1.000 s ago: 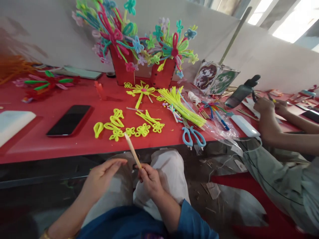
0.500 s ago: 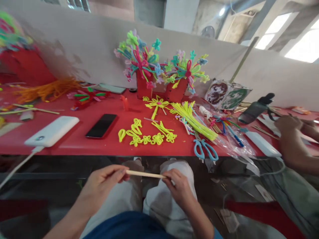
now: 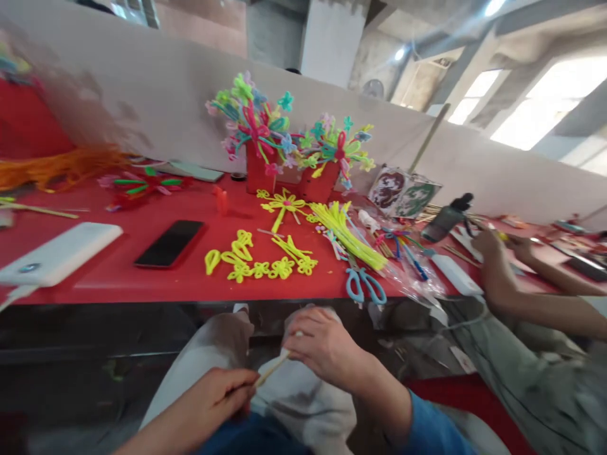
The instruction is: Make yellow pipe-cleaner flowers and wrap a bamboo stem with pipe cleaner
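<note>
A thin pale wooden stick (image 3: 272, 370) slants over my lap, with both hands on it. My left hand (image 3: 218, 395) is closed round its lower end. My right hand (image 3: 322, 344) grips the upper end, fingers curled over it, and a small tip shows past them. On the red table (image 3: 156, 284) beyond lie yellow pipe-cleaner flowers (image 3: 282, 268), a larger yellow flower (image 3: 284, 203) and a bundle of yellow pipe cleaners (image 3: 348, 237). Blue-handled scissors (image 3: 365, 285) jut over the table's front edge.
Left on the table are a white power bank (image 3: 61, 253) and a black phone (image 3: 169, 243). Red pots of pipe-cleaner flowers (image 3: 258, 133) stand at the back. To the right are a dark bottle (image 3: 446, 221), plastic wrapping and another person's arm (image 3: 502, 278).
The stick has gone from nearly level to a steep slant. My left hand moved down and nearer me; my right hand slid left and now covers more of the stick. The view shifted right.
</note>
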The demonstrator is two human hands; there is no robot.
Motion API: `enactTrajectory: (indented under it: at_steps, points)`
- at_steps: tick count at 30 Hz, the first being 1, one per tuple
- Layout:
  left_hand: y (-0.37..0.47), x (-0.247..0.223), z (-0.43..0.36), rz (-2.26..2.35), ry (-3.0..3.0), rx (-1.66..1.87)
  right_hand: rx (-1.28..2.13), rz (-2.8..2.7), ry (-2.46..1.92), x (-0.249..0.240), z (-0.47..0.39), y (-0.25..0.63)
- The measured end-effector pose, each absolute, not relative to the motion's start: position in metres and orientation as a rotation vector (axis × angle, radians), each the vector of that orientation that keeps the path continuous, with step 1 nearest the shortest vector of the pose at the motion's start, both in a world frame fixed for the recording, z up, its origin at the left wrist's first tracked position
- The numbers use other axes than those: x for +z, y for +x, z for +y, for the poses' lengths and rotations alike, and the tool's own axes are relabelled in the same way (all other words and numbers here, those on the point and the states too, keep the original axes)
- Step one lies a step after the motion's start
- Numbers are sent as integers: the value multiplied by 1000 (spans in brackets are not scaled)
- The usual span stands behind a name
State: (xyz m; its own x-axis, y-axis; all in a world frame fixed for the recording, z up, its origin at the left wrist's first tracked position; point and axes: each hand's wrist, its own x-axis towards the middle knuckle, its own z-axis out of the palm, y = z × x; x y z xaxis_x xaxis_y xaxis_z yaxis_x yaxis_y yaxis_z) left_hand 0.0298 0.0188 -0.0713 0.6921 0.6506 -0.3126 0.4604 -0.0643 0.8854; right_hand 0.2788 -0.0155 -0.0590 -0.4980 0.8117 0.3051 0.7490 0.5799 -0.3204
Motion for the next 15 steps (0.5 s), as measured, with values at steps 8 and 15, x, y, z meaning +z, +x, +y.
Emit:
enactTrajectory:
  at_steps: [8, 15]
  points:
    - [22, -98, 19, 1142, 805, 563, 76, -1619, -2565, -58, 10, 385]
    - [35, -63, 27, 1027, 633, 740, 293, -1661, -2653, -60, 24, 400]
